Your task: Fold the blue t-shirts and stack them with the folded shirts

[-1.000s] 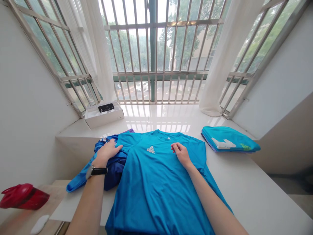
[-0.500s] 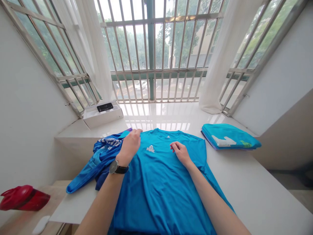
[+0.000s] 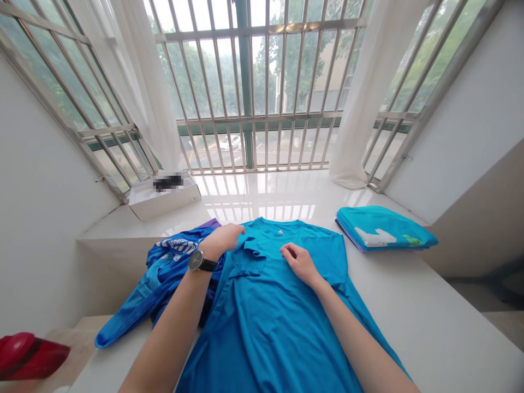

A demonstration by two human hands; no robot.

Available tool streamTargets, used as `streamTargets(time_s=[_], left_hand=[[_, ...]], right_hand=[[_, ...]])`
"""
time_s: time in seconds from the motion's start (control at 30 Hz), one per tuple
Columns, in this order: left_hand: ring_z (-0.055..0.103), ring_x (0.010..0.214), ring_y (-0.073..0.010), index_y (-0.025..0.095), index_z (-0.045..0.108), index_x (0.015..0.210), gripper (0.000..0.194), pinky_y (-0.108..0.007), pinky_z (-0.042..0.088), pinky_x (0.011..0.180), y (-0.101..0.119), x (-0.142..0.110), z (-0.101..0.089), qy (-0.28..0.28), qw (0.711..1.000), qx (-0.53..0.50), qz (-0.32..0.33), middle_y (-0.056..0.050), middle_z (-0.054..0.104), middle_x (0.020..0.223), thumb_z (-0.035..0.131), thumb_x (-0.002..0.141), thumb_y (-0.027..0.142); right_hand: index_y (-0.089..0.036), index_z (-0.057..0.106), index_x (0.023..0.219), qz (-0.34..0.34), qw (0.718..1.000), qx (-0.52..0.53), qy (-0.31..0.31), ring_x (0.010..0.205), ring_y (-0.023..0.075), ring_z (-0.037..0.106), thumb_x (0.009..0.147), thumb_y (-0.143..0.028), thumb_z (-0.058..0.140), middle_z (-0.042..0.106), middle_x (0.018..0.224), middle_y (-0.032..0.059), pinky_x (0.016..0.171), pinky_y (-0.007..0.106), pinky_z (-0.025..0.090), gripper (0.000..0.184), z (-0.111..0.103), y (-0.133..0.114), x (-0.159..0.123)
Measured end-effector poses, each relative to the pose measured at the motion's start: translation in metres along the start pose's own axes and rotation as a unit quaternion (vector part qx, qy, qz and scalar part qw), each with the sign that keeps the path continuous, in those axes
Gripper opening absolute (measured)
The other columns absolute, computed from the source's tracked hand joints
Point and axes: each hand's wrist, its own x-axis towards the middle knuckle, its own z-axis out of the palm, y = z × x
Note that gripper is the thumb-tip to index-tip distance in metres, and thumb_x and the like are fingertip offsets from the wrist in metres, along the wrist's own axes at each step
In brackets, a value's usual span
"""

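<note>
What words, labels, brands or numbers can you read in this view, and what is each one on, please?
Blue T-shirt: small mark below the collar, too small to read.
Blue garment: white lettering, too blurred to read.
Folded teal garment: white print and green print, no readable text.
Wristwatch: dial too small to read.
Black object in the white box: pixelated, unreadable.

T-shirt (image 3: 282,311) flat on the bench (image 3: 434,311) — folded clothes (image 3: 385,228) to its right
Crumpled garment (image 3: 164,273) on its left — box (image 3: 164,201) behind, on the sill (image 3: 262,191)
</note>
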Motion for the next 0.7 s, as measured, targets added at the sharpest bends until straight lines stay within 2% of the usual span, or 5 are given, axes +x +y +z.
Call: streamTargets(time_s=[0.13, 0.27, 0.43, 0.6, 0.7], left_hand=[[0.066, 0.095, -0.0272, 0.026, 0.070, 0.114, 0.054, -0.032, 0.052, 0.077, -0.021, 0.040, -0.019, -0.056, 0.998, 0.006, -0.015, -0.007, 0.069, 0.112, 0.061, 0.066, 0.004], [0.065, 0.099, -0.0305, 0.034, 0.066, 0.122, 0.071, -0.035, 0.053, 0.079, -0.023, 0.062, -0.012, -0.159, 0.986, -0.031, 0.032, -0.005, 0.061, 0.130, 0.080, 0.054, 0.020], [0.044, 0.131, -0.0376, 0.037, 0.068, 0.119, 0.075, -0.045, 0.039, 0.106, -0.030, 0.071, 0.016, -0.138, 0.983, -0.067, 0.098, -0.004, 0.054, 0.139, 0.089, 0.047, 0.040], [0.040, 0.136, -0.0335, 0.038, 0.061, 0.129, 0.081, -0.041, 0.035, 0.111, -0.044, 0.070, 0.029, -0.151, 0.972, -0.131, 0.127, -0.002, 0.044, 0.148, 0.088, 0.052, 0.039], [0.039, 0.137, -0.0320, 0.037, 0.058, 0.133, 0.083, -0.038, 0.033, 0.112, -0.047, 0.063, 0.028, -0.142, 0.965, -0.160, 0.152, -0.003, 0.044, 0.148, 0.087, 0.055, 0.037]], right_hand=[[-0.021, 0.069, 0.081, -0.013, 0.999, -0.038, -0.002, 0.065, 0.0179, 0.059, 0.090, -0.043, 0.053, 0.068, 0.071, 0.0019, 0.063, 0.030, 0.044, 0.029, 0.001, -0.002, -0.001], [-0.022, 0.069, 0.083, -0.033, 0.996, -0.079, -0.013, 0.069, 0.0187, 0.060, 0.093, -0.040, 0.051, 0.068, 0.075, 0.0032, 0.067, 0.030, 0.045, 0.027, 0.002, -0.010, -0.006], [-0.023, 0.069, 0.093, -0.107, 0.981, -0.129, -0.095, 0.078, 0.0173, 0.063, 0.096, -0.031, 0.048, 0.070, 0.090, 0.0042, 0.073, 0.029, 0.048, 0.022, 0.011, -0.036, -0.022], [-0.027, 0.067, 0.108, -0.124, 0.962, -0.128, -0.207, 0.066, 0.0105, 0.062, 0.095, -0.030, 0.053, 0.065, 0.123, 0.0047, 0.069, 0.026, 0.052, 0.020, 0.024, -0.058, -0.037], [-0.028, 0.067, 0.111, -0.115, 0.954, -0.160, -0.227, 0.080, 0.0152, 0.068, 0.094, -0.030, 0.055, 0.063, 0.128, 0.0056, 0.075, 0.029, 0.054, 0.021, 0.030, -0.061, -0.041]])
